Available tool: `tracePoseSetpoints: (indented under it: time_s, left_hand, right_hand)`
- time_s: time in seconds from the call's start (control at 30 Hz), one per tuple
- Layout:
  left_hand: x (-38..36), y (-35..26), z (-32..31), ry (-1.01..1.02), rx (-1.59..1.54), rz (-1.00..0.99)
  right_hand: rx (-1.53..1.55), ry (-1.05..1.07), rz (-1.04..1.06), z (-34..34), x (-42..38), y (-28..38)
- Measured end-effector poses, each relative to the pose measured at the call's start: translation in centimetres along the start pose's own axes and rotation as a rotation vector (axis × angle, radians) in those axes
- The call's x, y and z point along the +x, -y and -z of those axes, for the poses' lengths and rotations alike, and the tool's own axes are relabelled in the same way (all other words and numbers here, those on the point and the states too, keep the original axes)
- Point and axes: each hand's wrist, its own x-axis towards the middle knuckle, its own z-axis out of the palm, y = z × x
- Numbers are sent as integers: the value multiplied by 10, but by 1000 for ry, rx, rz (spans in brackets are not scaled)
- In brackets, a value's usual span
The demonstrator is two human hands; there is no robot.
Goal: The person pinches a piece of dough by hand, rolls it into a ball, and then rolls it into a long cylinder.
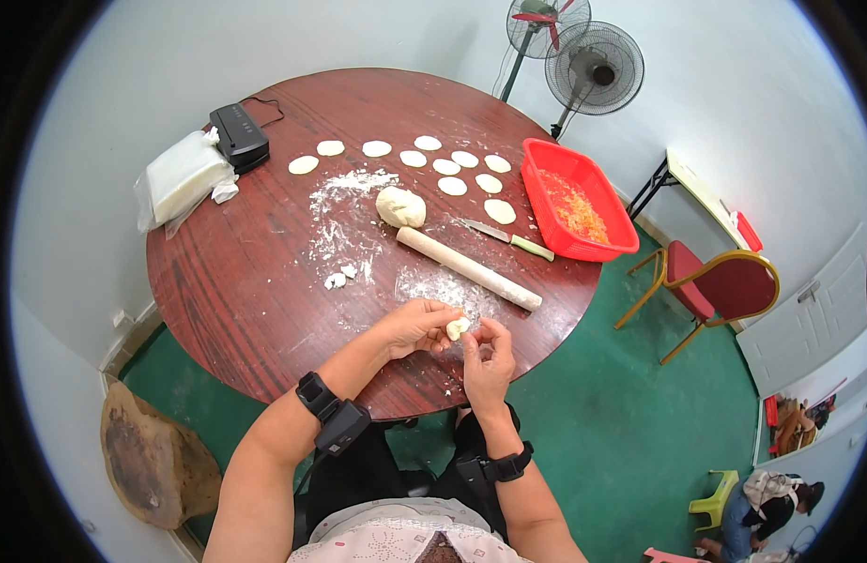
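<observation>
Over the near edge of the table, my left hand (420, 327) is closed on a small pale piece of dough (457, 328), pinched at its fingertips. My right hand (491, 366) is at the dough's right side, its fingers curled and the thumb tip against the edge. Just beyond both hands a floured rolling pin (469, 268) lies slantwise. A large lump of dough (400, 207) sits at the pin's far end. Behind the pin rests a knife (510, 238) with a light green handle. Several flat round dough wrappers (446, 167) are spread across the far side.
A red plastic basket (625, 233) with shredded orange filling stands at the table's right edge. Loose flour and small dough bits (340, 277) lie left of centre. A black appliance (239, 137) and plastic bags (184, 178) are far left. Beyond are fans, a chair (734, 284) and a seated person (757, 511).
</observation>
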Motion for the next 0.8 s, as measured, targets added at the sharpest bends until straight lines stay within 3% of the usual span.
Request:
tracePoseSetpoints:
  time_s: [0.8]
  left_hand:
    - [0, 2, 1, -1, 47, -31]
  right_hand:
    - [-32, 36, 52, -2, 2, 3]
